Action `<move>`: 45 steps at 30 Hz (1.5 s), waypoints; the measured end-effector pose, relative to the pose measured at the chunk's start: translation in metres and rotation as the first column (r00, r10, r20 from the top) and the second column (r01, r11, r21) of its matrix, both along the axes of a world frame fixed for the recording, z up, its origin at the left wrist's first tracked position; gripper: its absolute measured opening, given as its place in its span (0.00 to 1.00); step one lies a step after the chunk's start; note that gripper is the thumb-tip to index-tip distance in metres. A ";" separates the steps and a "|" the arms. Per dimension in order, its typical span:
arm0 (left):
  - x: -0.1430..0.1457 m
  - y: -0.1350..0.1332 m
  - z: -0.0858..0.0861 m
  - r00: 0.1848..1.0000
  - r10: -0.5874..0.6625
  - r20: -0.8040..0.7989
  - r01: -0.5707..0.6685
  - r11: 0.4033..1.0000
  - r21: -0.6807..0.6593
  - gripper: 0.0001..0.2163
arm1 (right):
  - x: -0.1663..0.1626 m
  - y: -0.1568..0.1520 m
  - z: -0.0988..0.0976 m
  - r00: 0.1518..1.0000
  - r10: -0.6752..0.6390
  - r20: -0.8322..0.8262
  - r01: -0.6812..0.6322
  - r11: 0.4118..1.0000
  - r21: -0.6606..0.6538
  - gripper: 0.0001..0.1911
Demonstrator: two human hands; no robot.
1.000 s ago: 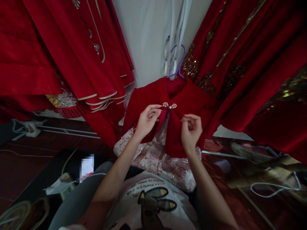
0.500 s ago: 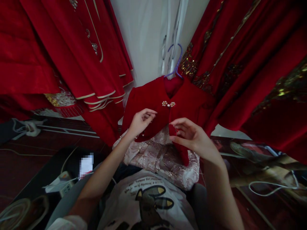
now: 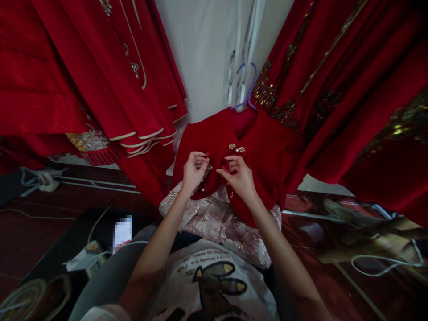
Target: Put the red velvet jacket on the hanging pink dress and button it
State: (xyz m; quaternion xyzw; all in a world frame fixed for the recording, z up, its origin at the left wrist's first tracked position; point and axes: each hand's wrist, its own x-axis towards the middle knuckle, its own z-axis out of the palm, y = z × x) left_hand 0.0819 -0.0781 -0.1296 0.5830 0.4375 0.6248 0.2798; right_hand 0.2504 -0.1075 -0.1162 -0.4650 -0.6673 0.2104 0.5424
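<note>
A short red jacket [image 3: 267,165] hangs on a purple hanger [image 3: 249,91] in front of me, with a pearl flower clasp [image 3: 236,148] at its neckline. Over the jacket's left front, my left hand [image 3: 193,171] is closed in a pinch on a small beaded ornament [image 3: 207,169]; a red bead shows at its fingertips and pearls dangle below. To its right, my right hand [image 3: 240,177] is also pinched, with a tiny red piece at the fingertips that is too small to name. A shiny pinkish-white brocade cloth [image 3: 217,214] lies under the jacket's hem, across my lap.
Red garments with pale piping [image 3: 133,89] hang at the left, and red ones with gold sequins [image 3: 361,89] at the right. A power strip [image 3: 95,263] and a phone-like pale item [image 3: 122,234] lie on a dark surface at lower left. A white cable [image 3: 377,272] loops at the right.
My right hand has moved left and up, closer to my left hand, and its fingers have closed to a pinch. The left hand has turned slightly, showing the beaded ornament more clearly.
</note>
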 end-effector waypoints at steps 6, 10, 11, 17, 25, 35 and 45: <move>-0.002 -0.004 0.008 0.991 -0.119 0.069 0.122 0.992 -0.043 0.13 | -0.019 0.014 0.016 0.996 0.088 0.012 -0.088 0.996 0.006 0.11; -0.002 -0.008 0.008 0.994 -0.097 0.044 0.099 0.995 -0.028 0.13 | -0.017 0.016 0.016 0.996 0.086 0.003 -0.086 0.996 -0.014 0.11; -0.002 -0.009 0.008 0.995 -0.090 0.051 0.092 0.996 -0.022 0.13 | -0.017 0.016 0.016 0.998 0.067 0.009 -0.067 0.998 -0.012 0.11; -0.003 -0.010 0.006 0.993 -0.120 -0.016 0.119 0.993 -0.023 0.13 | -0.019 0.017 0.018 0.994 0.014 0.106 -0.020 0.998 0.057 0.11; -0.002 -0.009 0.006 0.995 -0.094 -0.018 0.094 0.996 0.000 0.14 | -0.020 0.020 0.015 0.981 0.017 0.193 -0.037 0.994 0.102 0.13; -0.006 -0.011 0.011 0.971 0.032 -0.236 -0.015 0.997 0.073 0.10 | -0.028 0.021 0.003 0.994 -0.001 0.107 -0.015 0.989 0.147 0.15; -0.024 0.015 0.028 0.888 -0.145 -0.437 0.177 0.984 0.033 0.07 | -0.027 0.029 0.006 0.993 -0.012 0.120 -0.005 0.989 0.146 0.13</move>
